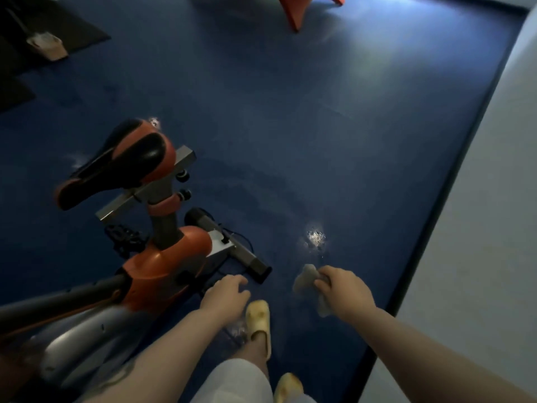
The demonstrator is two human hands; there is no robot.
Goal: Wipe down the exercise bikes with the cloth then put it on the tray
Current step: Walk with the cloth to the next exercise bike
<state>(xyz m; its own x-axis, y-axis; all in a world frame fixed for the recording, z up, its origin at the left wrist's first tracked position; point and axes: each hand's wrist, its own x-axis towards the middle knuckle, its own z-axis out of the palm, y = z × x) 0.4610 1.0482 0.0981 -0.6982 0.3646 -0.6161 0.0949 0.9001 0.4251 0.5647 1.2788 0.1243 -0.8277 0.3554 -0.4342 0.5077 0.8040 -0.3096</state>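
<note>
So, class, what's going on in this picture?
A person stands on a blue floor beside an orange exercise bike, looking down at their own hands. The right hand grips a grey cloth, held in the air to the right of the bike and not touching it. The left hand is empty, fingers loosely curled, near the bike's rear foot bar. No tray is in view, so the cloth has not been put away.
</note>
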